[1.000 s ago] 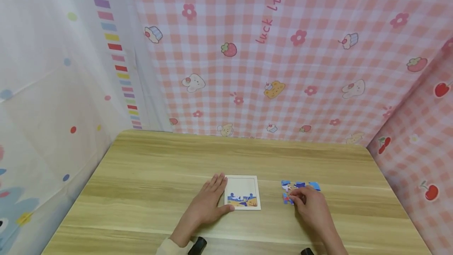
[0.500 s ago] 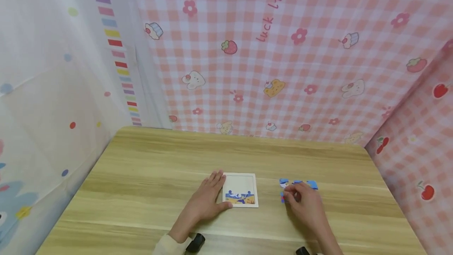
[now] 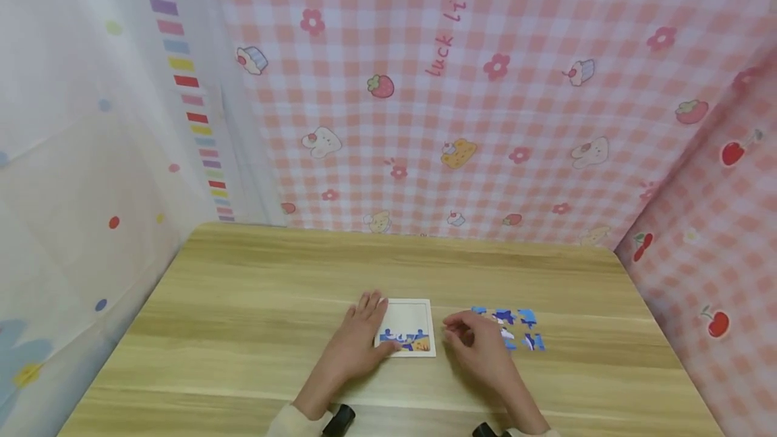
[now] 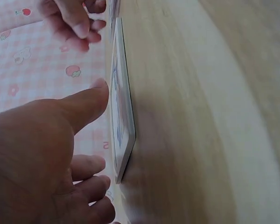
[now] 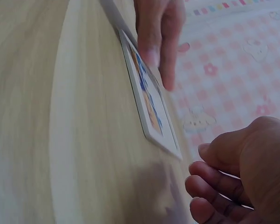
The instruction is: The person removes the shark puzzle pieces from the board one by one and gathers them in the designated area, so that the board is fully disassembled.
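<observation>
A white square puzzle board [image 3: 408, 314] lies on the table, its lower part filled with blue and orange picture pieces [image 3: 420, 342]. My left hand [image 3: 352, 349] rests along the board's left side, fingers stretched out and the thumb across the lower left corner. Just right of the board is my right hand [image 3: 482, 351], fingers bent and thumb tip close to the index finger; I cannot tell whether a piece is between them. Loose puzzle pieces [image 3: 527, 317] lie in rows to the right, partly covered by the right hand.
The wood-grain table [image 3: 291, 275] reaches back to a pink checked cloth [image 3: 413, 120]. A white dotted cloth [image 3: 73, 174] hangs at the left, and another pink checked one [image 3: 698, 268] at the right. Black wrist straps [image 3: 340, 420] show at the front.
My right hand has moved left from the loose pieces to beside the board, uncovering several pieces on the right. My left hand stays at the board. The head view has shifted slightly.
</observation>
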Action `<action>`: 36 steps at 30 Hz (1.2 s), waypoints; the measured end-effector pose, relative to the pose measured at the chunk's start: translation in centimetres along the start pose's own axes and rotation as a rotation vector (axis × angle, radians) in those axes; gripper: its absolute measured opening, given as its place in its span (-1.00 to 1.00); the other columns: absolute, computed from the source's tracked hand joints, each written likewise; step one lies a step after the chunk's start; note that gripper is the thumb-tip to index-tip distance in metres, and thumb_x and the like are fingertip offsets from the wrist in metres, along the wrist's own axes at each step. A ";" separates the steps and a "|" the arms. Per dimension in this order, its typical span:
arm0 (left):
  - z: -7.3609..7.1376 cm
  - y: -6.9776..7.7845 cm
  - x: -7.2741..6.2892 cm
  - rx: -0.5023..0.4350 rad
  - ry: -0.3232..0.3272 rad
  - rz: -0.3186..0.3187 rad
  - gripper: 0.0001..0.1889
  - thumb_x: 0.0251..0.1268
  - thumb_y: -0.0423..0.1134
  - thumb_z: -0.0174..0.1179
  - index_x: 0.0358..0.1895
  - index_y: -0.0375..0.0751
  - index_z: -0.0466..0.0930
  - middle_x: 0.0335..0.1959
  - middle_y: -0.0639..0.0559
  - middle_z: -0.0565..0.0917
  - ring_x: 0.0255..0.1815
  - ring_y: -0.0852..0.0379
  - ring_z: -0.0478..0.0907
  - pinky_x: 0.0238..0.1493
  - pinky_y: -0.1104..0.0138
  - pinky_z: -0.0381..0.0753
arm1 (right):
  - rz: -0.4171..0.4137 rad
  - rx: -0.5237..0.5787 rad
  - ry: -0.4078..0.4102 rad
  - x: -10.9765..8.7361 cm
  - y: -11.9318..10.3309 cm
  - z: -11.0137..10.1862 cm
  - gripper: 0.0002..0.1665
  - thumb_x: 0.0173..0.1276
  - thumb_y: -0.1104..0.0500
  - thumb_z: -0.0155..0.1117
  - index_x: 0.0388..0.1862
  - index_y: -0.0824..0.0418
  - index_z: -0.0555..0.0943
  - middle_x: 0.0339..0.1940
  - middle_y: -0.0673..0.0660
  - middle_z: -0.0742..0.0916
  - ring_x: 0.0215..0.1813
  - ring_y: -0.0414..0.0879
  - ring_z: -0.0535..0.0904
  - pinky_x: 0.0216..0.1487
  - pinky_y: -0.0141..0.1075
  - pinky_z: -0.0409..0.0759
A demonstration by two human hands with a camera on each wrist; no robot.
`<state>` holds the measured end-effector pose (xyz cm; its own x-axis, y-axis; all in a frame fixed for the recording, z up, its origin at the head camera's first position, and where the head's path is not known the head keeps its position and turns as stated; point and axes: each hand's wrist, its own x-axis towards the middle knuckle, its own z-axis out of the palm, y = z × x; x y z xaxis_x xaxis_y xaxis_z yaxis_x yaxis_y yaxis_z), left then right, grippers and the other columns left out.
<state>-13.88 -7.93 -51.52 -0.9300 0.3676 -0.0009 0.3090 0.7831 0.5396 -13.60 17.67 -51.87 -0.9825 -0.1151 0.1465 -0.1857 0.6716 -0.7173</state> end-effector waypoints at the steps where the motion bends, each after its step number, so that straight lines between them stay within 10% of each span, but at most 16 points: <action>1: 0.1 0.0 0.1 0.006 0.002 -0.004 -0.10 0.40 0.11 0.26 0.58 -0.40 0.14 0.66 -0.33 0.07 0.70 -0.29 -0.04 0.67 -0.18 0.00 | -0.006 0.002 -0.008 0.1 -0.2 0.3 -0.82 0.29 0.32 0.46 -0.17 0.10 0.74 -0.37 -0.13 0.72 -0.31 -0.33 0.56 -0.26 -0.47 0.60; 36: 1.2 -0.2 0.6 0.025 -0.019 -0.036 -0.09 0.36 0.13 0.28 0.59 -0.35 0.16 0.67 -0.25 0.07 0.70 -0.23 0.00 0.68 -0.15 0.00 | -0.033 -0.034 0.014 -0.9 -0.7 3.6 -0.80 0.25 0.24 0.52 -0.28 -0.02 0.67 -0.24 -0.12 0.59 -0.20 -0.23 0.44 -0.15 -0.39 0.45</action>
<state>-14.23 -7.22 -52.66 -0.9369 0.3478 -0.0358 0.2802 0.8082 0.5179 -12.64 14.68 -53.92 -0.9756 -0.1276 0.1789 -0.2167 0.6922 -0.6884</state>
